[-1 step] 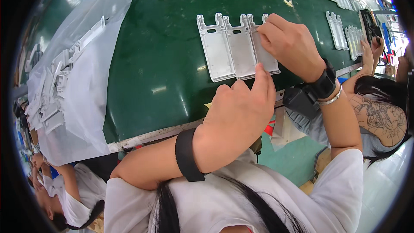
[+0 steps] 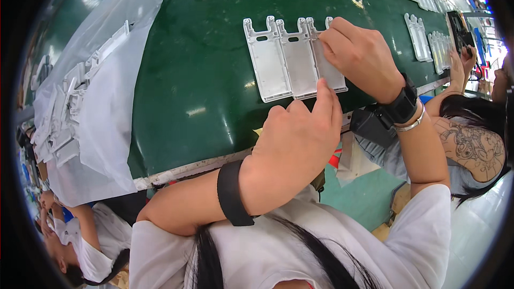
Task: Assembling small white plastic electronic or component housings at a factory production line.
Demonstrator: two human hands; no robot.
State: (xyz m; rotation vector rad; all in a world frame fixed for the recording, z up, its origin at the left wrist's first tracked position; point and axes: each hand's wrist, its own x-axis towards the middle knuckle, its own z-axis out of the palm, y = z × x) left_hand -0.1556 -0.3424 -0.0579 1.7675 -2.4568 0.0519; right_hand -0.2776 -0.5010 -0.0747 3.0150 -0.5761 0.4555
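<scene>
Pinching the third white plate (image 2: 327,64) with my right hand (image 2: 360,56), my left hand (image 2: 300,139) touches its bottom edge. Pushing crooked could knock the plates apart on the green surface (image 2: 203,75).

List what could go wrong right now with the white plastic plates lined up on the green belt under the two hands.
1. The three white plates lie edge to edge, slightly overlapped; the right hand pressing the rightmost one could push the row out of line.
2. The left hand touches that plate's lower edge with one fingertip, so the plate may tip or slide.
3. The plates sit close to the near edge of the green belt; a nudge could send one off.
</scene>
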